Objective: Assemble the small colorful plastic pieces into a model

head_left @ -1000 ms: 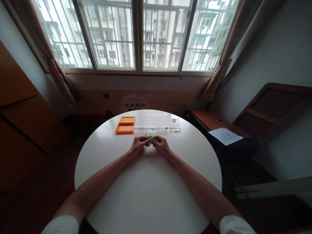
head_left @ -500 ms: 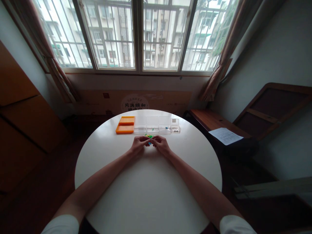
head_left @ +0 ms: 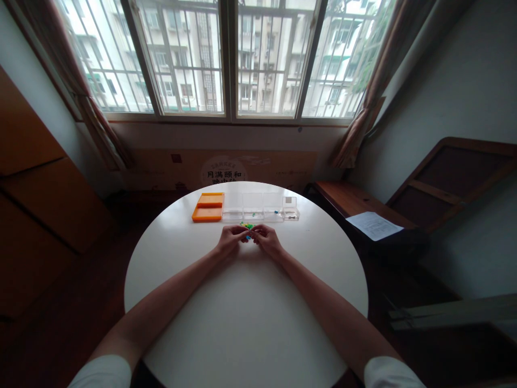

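In the head view, your left hand [head_left: 232, 238] and right hand [head_left: 265, 238] meet near the middle of the round, glossy white surface [head_left: 250, 312], fingertips together. The fingers of both are bent inward as in a pinch, but what lies between the tips is too small and shaded for you to tell whether either hand grips anything.

The small, bright green and yellow pieces, plastic by their look [head_left: 245, 224], lie in a little cluster just beyond your fingertips, on the far side from you. More of the cluster shows behind your left fingers, so that hand seems slightly nearer. A bright blue piece [head_left: 247, 237] shows below, between the hands. No long axis can be made out for any single piece.

Beyond the cluster, apart from your hands, stands a row of containers. At its left end is a smooth, opaque orange rectangular case [head_left: 207, 214]; beside it run hard, clear plastic compartments [head_left: 232, 215] with a green bit [head_left: 253, 215] and a blue bit [head_left: 276, 212] inside. A smaller clear box [head_left: 297, 216] ends the row at right, holding tiny dark bits.
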Tool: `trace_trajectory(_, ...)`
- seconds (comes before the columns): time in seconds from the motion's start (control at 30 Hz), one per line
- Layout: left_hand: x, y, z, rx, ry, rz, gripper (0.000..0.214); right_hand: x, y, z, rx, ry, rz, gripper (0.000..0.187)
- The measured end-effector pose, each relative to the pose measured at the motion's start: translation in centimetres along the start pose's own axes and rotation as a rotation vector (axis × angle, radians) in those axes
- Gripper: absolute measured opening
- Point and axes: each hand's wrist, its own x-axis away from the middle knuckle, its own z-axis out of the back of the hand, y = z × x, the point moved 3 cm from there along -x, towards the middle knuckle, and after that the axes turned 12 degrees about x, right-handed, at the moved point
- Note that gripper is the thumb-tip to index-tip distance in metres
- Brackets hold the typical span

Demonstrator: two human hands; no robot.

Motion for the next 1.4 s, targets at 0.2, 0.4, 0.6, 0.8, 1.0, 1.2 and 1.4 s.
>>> trace_trajectory(0.2,-0.03,0.01,-0.03,-0.018,-0.007,-0.012,0.034,-0.11,0.19,0.02,0.009,0.005,0.007,0.025)
trace_trajectory(0.4,0.03,0.05,0.01,-0.021,-0.01,-0.028,0.033,-0.07,-0.08,-0.01,0.006,0.005,-0.008,0.027)
trace_trajectory(0.6,0.0,-0.03,0.04,-0.014,-0.024,-0.023,0.032,-0.01,-0.09,-0.02,0.009,0.002,-0.002,0.027)
trace_trajectory(0.8,0.03,-0.04,0.03,-0.014,-0.023,-0.018,0.033,-0.02,-0.09,-0.02,0.016,0.001,0.002,0.03)
trace_trajectory(1.0,0.09,0.04,0.05,-0.037,-0.016,-0.016,0.036,0.01,-0.17,0.0,0.029,0.002,-0.004,0.031)
trace_trajectory(1.2,0.02,-0.04,0.05,-0.009,-0.02,-0.016,0.033,-0.02,-0.12,-0.02,0.023,0.002,-0.007,0.03)
trace_trajectory(1.4,0.09,0.04,-0.03,0.0,-0.017,-0.014,0.032,-0.02,-0.11,0.02,0.004,-0.004,-0.012,0.029)
